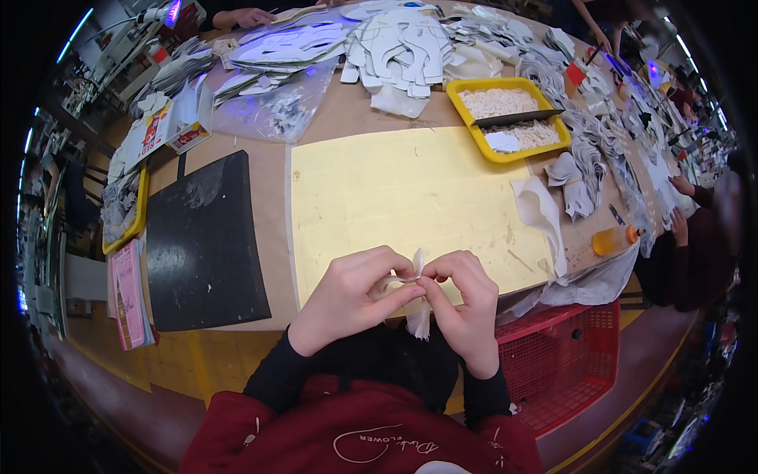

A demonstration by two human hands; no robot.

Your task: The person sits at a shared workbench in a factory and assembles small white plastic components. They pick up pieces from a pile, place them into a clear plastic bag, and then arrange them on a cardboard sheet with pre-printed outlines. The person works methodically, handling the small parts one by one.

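Between my two hands, just over the near edge of the table, is a small cream-white fabric piece [418, 317] with a frayed lower end. My left hand [347, 292] pinches it with thumb and forefinger from the left. From the right, my right hand [464, 304] grips the same piece, its fingertips almost touching the left ones. Part of the piece is hidden behind the fingers. Under and beyond the hands lies a pale yellow sheet [395, 197] on the brown-covered table [332, 118].
A black board [207, 245] lies to the left. At the back right stands a yellow tray [497, 156] of small pale pieces. Stacks of white cut pieces [403, 47] cover the far side. An orange-filled bottle [616, 239] lies right, above a red basket [560, 363]. Co-workers' hands [681, 225] show at the right.
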